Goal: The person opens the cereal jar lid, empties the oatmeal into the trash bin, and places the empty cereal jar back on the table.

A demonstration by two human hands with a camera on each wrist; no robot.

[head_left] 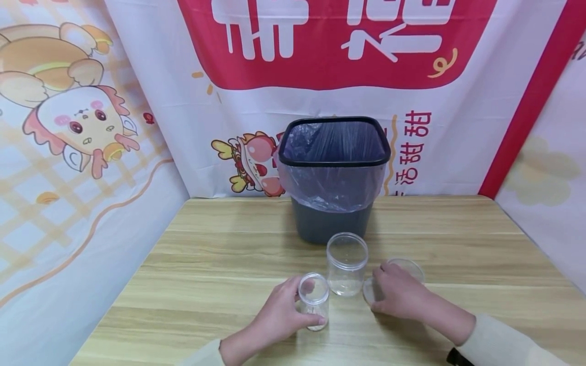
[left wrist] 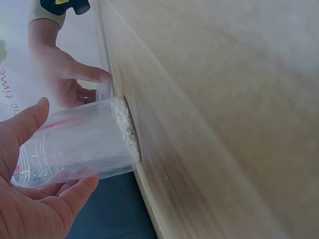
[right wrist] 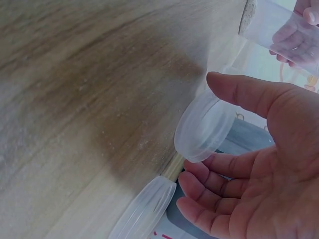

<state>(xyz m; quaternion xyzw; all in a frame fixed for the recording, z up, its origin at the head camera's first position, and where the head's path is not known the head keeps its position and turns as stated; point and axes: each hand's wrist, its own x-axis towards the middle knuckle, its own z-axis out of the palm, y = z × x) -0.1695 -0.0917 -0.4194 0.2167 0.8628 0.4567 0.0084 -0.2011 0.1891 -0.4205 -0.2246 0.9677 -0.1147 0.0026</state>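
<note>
My left hand (head_left: 283,313) holds a small clear plastic jar (head_left: 315,300) on the table, thumb along its front and fingers behind. It stands upright, its mouth uncovered. A layer of white grainy stuff (left wrist: 125,130) covers its bottom. My right hand (head_left: 400,294) spans a clear round lid (right wrist: 202,127) lying flat on the table, thumb at one edge and curled fingertips at the other. A second, larger clear lid (right wrist: 144,211) lies just beyond, partly hidden by that hand in the head view. Between the hands stands a larger clear jar (head_left: 347,269), also uncovered.
A grey bin (head_left: 331,223) with a black rim and a clear plastic liner stands behind the larger jar. The wood-grain table (head_left: 206,274) ends at printed cloth walls (head_left: 151,101) at the back and sides. A black object (head_left: 458,357) shows by my right sleeve.
</note>
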